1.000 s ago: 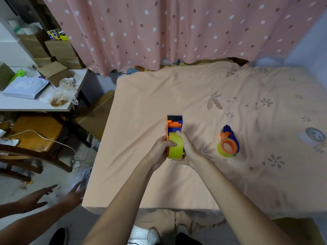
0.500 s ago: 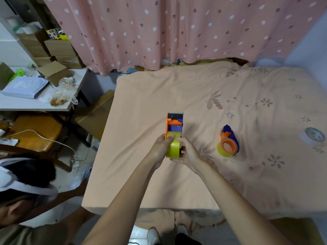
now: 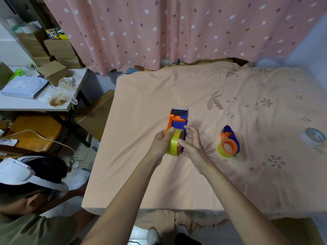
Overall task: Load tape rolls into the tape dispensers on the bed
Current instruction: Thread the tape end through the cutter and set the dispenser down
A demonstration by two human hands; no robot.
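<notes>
In the head view, the left hand gripped the yellow tape roll at the orange-and-blue dispenser over the bed, the right hand touched the roll with loose fingers, and a second loaded dispenser lay to the right

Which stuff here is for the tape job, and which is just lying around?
For the job: held dispenser, yellow tape roll, second dispenser, loose grey roll, left hand, right hand.

Lying about: cardboard boxes, puzzle cube, plastic bag.
</notes>
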